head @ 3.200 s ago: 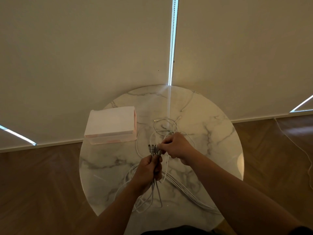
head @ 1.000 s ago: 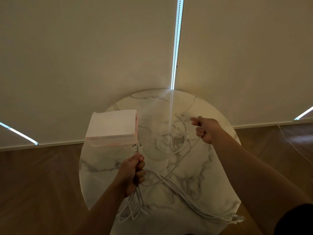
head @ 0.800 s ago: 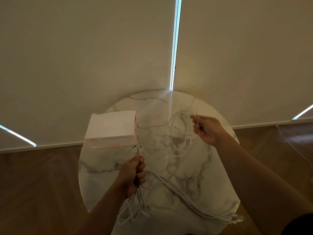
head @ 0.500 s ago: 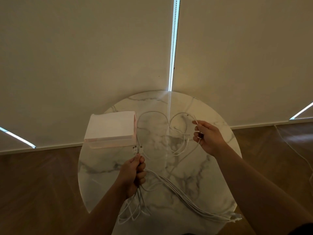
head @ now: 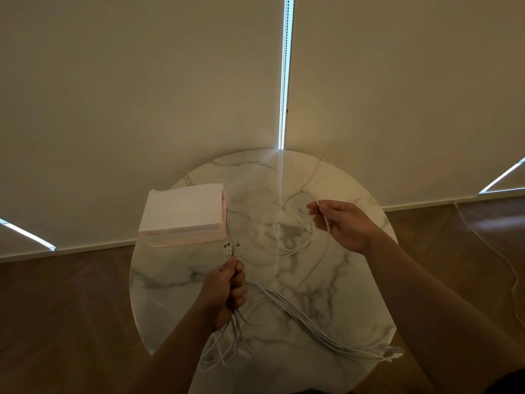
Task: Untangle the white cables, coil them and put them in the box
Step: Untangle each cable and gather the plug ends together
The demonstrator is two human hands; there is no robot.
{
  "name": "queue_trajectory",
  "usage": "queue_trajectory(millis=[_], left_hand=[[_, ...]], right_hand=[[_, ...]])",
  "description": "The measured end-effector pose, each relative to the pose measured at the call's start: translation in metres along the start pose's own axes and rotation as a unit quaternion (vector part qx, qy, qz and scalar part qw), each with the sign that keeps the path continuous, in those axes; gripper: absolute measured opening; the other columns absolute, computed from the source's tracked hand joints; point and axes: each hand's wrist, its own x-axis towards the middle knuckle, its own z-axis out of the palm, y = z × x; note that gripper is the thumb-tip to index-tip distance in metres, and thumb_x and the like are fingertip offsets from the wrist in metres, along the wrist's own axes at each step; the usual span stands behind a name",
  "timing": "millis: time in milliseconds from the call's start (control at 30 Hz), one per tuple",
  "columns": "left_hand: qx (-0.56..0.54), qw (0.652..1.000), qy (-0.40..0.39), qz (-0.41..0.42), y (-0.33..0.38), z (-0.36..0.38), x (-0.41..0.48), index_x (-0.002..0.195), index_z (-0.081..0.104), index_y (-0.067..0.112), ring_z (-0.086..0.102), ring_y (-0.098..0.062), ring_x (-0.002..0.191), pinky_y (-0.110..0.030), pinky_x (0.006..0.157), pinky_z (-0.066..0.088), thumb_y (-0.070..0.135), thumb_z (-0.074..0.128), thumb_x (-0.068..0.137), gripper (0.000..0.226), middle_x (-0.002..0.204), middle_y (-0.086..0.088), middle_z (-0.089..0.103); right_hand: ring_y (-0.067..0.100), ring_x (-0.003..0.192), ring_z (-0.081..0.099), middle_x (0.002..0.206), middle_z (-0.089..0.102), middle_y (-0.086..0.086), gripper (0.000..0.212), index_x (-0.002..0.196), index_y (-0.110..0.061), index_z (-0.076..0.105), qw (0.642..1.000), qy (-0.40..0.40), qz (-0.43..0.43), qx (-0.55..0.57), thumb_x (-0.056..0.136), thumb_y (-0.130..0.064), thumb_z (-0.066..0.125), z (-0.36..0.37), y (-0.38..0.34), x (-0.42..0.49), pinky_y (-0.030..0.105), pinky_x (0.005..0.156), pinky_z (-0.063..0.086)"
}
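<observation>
Several white cables (head: 309, 322) lie across a round marble table (head: 335, 282). My left hand (head: 227, 291) grips a bundle of them in its fist, with the plugs (head: 231, 248) sticking up above it and loops hanging below. My right hand (head: 341, 223) pinches one loose white cable (head: 292, 240), raised over the table's right half; that cable's loops trail down onto the marble. A pale pink box (head: 184, 213) stands at the table's back left, just beyond the plugs.
The bundle runs to the table's front right edge, where cable ends (head: 396, 354) hang over. A wall of closed blinds rises right behind the table. Wooden floor surrounds it, with another thin cable (head: 508, 268) lying on the floor at the right.
My right hand let go of the bundle, swung out to the right, picked up one loose cable and now lifts it. My left hand moved the bundle left, toward the box.
</observation>
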Motion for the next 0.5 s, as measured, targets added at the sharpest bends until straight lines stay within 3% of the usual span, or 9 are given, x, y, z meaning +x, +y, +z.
queue_trajectory(millis=[67, 133, 233, 300, 367, 433, 500], left_hand=[[0.001, 1.000, 0.002, 0.000, 0.000, -0.001, -0.001, 0.076, 0.042, 0.016, 0.015, -0.006, 0.038, -0.016, 0.037, 0.017, 0.031, 0.032, 0.105, 0.035, 0.055, 0.004, 0.022], [0.004, 1.000, 0.002, 0.000, 0.000, -0.002, -0.002, 0.076, 0.042, 0.016, 0.015, -0.006, 0.038, -0.017, 0.036, 0.017, 0.032, 0.032, 0.105, 0.034, 0.055, 0.004, 0.022], [0.009, 1.000, 0.004, -0.001, 0.000, 0.000, -0.005, 0.076, 0.042, 0.016, 0.015, -0.007, 0.039, -0.017, 0.037, 0.017, 0.032, 0.031, 0.105, 0.035, 0.055, 0.004, 0.022], [0.014, 1.000, 0.005, 0.002, 0.001, 0.001, -0.008, 0.076, 0.042, 0.016, 0.014, -0.007, 0.039, -0.017, 0.038, 0.016, 0.031, 0.031, 0.106, 0.034, 0.055, 0.004, 0.022], [0.015, 1.000, 0.005, 0.004, 0.000, 0.002, -0.009, 0.076, 0.042, 0.016, 0.015, -0.007, 0.040, -0.016, 0.037, 0.017, 0.030, 0.032, 0.105, 0.034, 0.055, 0.005, 0.022], [0.011, 1.000, 0.006, 0.004, 0.001, 0.003, -0.010, 0.076, 0.042, 0.016, 0.015, -0.007, 0.039, -0.016, 0.036, 0.019, 0.030, 0.032, 0.105, 0.034, 0.055, 0.005, 0.022], [0.007, 1.000, 0.008, 0.005, 0.001, 0.004, -0.011, 0.076, 0.042, 0.016, 0.015, -0.007, 0.039, -0.016, 0.036, 0.020, 0.030, 0.033, 0.105, 0.034, 0.054, 0.005, 0.022]], right_hand=[[0.013, 0.062, 0.055, 0.088, 0.067, 0.010, 0.020, 0.106, 0.006, 0.064, 1.000, -0.025, 0.009, -0.002, 0.097, 0.003, 0.046, 0.002, -0.009, 0.000, 0.021, 0.057, 0.046], [0.012, 0.049, 0.040, 0.075, 0.059, 0.009, 0.023, 0.114, 0.006, 0.061, 0.997, -0.040, 0.058, -0.025, 0.098, -0.003, 0.048, 0.005, -0.014, 0.000, 0.023, 0.045, 0.030], [0.011, 0.046, 0.024, 0.055, 0.037, 0.000, 0.028, 0.117, -0.003, 0.063, 0.993, 0.006, 0.068, -0.091, 0.103, -0.022, 0.047, 0.013, -0.021, 0.010, 0.024, 0.043, 0.017], [0.012, 0.049, 0.033, 0.055, 0.043, 0.000, 0.026, 0.116, -0.005, 0.064, 0.997, 0.011, 0.016, -0.074, 0.103, -0.016, 0.045, 0.024, -0.034, 0.017, 0.024, 0.043, 0.029], [0.013, 0.060, 0.051, 0.073, 0.062, 0.005, 0.021, 0.107, -0.004, 0.066, 0.999, -0.020, -0.044, -0.019, 0.100, -0.002, 0.046, 0.035, -0.056, 0.020, 0.023, 0.055, 0.047], [0.012, 0.061, 0.053, 0.083, 0.066, 0.007, 0.021, 0.104, -0.001, 0.065, 0.998, -0.028, -0.062, 0.012, 0.097, 0.004, 0.046, 0.043, -0.076, 0.022, 0.020, 0.057, 0.047], [0.011, 0.054, 0.046, 0.076, 0.060, 0.006, 0.018, 0.108, 0.000, 0.063, 0.999, -0.011, -0.040, -0.003, 0.098, -0.003, 0.048, 0.047, -0.085, 0.022, 0.021, 0.051, 0.039]])
